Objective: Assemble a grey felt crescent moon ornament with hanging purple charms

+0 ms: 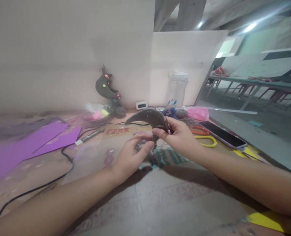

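Above the cardboard, a dark grey crescent-shaped ornament (pixel 145 116) is held in front of me, its curved tip pointing left. My right hand (pixel 178 134) grips its right end between thumb and fingers. Just below, my left hand (pixel 133 154) pinches the thin lower part of the same piece with thumb and forefinger. Exactly what lies between those left fingertips is partly hidden. A similar dark crescent (pixel 105 87) with small pink and yellow dots stands upright against the back wall. Small purple pieces (pixel 142 133) lie behind my left hand.
Purple sheets (pixel 47 137) and a black cable (pixel 69 157) lie left. At the back are a small digital clock (pixel 142 105) and a clear bottle (pixel 178 90). Yellow-handled scissors (pixel 206 141), an orange handle (pixel 201 130) and a phone (pixel 224 135) are on the right.
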Demonstrator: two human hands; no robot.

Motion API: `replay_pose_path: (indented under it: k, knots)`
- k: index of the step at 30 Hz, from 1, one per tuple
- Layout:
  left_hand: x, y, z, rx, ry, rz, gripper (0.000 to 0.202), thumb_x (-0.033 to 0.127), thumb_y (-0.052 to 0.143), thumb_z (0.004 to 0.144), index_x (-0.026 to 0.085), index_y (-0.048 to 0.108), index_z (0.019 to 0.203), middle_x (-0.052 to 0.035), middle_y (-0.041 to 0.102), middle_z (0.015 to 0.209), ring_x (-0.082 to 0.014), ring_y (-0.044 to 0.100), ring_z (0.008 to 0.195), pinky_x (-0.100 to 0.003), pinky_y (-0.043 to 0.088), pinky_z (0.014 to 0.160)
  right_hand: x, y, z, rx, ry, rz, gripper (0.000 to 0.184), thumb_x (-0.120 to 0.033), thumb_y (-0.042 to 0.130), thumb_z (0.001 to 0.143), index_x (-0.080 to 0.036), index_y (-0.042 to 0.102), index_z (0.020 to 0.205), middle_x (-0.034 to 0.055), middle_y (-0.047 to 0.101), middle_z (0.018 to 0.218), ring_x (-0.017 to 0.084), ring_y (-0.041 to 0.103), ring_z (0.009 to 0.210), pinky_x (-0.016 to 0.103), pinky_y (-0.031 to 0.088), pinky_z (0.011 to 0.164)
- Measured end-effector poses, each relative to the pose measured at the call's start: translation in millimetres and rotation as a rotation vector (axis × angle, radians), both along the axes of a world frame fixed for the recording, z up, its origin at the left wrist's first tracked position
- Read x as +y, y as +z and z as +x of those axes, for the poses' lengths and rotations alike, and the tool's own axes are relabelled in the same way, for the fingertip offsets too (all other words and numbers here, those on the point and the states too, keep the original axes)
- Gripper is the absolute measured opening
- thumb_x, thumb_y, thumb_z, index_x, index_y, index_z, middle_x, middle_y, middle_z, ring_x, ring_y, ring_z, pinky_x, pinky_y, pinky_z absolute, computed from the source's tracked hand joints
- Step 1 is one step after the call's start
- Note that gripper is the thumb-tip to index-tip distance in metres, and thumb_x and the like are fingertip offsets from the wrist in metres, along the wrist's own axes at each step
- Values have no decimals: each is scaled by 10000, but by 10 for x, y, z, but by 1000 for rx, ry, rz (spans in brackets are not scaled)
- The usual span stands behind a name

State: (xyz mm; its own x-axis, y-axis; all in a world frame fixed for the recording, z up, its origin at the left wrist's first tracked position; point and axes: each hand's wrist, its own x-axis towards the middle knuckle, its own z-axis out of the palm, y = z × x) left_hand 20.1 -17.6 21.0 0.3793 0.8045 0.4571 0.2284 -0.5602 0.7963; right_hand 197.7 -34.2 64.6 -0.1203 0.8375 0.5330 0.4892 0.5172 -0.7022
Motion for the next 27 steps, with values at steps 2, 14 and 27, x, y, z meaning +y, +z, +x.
replay_pose_path:
  k: [2,14,27]
  knots:
    - [-4,5,8,31,61,-12,270,400,609,855,178,706,974,-64,738,1031,-236,653,1016,-341,463,962,4,-11,-5,-5,7,18,99,-288,630,839,-191,616,825,-30,573,693,118,504,631,239,400,585]
    - [49,-33,21,-53,-21,-65,261,333,489,947,188,700,898,-43,735,942,-205,657,936,-308,471,888,6,18,5,6,13,-12,126,-305,619,838,-190,598,790,-24,590,668,129,537,618,250,413,583]
    - [83,-54,21,-118,13,-80,257,399,565,915,205,703,1013,-52,730,1034,-210,649,1018,-324,464,945,45,18,29,-26,-16,8,168,-333,610,836,-188,568,761,-20,547,673,132,493,631,258,386,592]
